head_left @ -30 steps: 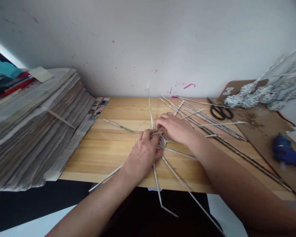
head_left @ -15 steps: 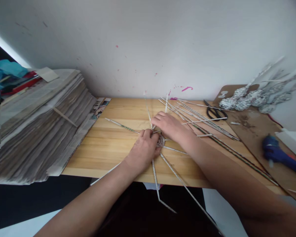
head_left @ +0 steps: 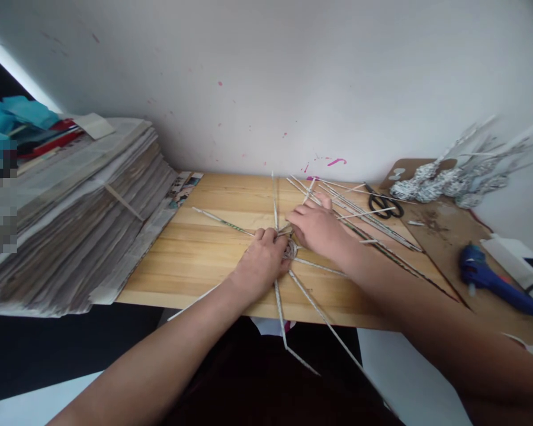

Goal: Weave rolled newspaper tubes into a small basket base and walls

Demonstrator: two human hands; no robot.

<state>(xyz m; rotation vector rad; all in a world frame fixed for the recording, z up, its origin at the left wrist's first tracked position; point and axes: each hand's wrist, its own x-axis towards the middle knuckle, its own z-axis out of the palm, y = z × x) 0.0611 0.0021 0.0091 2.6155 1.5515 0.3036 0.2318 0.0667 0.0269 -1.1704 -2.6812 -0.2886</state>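
A small round woven base (head_left: 289, 249) of rolled paper lies on the wooden table, with several paper spokes (head_left: 318, 266) fanning out from it. My left hand (head_left: 266, 255) is closed over its left side, gripping the rim and hiding much of the weave. Just right of that, my right hand (head_left: 313, 225) pinches a paper strip (head_left: 285, 231) at the upper edge of the base. One long spoke (head_left: 333, 331) reaches down past the table's front edge, and a bent one (head_left: 281, 313) hangs beside it.
Loose paper sticks (head_left: 373, 220) lie behind my right hand, near black scissors (head_left: 384, 204). A blue glue gun (head_left: 493, 278) rests on brown board at the right, below woven paper pieces (head_left: 444, 180). A tall stack of newspapers (head_left: 115, 195) stands at the left.
My right hand has shifted to the right and drawn the strip across the base's top edge. The left hand keeps its hold. The view has moved slightly.
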